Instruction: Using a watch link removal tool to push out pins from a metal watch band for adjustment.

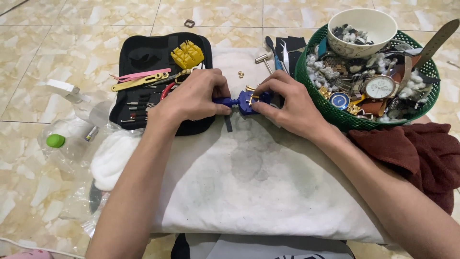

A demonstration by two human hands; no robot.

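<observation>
My left hand [194,98] grips the screw handle of a small blue watch-link remover tool [241,102] that rests on a stained white cloth [249,182]. My right hand [287,103] pinches the tool's other end, where a gold-coloured watch band piece sits in its slot. Both hands meet over the far middle of the cloth. Two tiny gold links [240,74] lie just beyond the tool.
A black open tool case [143,57] with a yellow holder [187,54], tweezers and screwdrivers lies at the left. A green basket [316,96] of watches and a white bowl [362,24] stands at the right, above a dark red towel [421,153]. Plastic bags and a spray bottle lie far left.
</observation>
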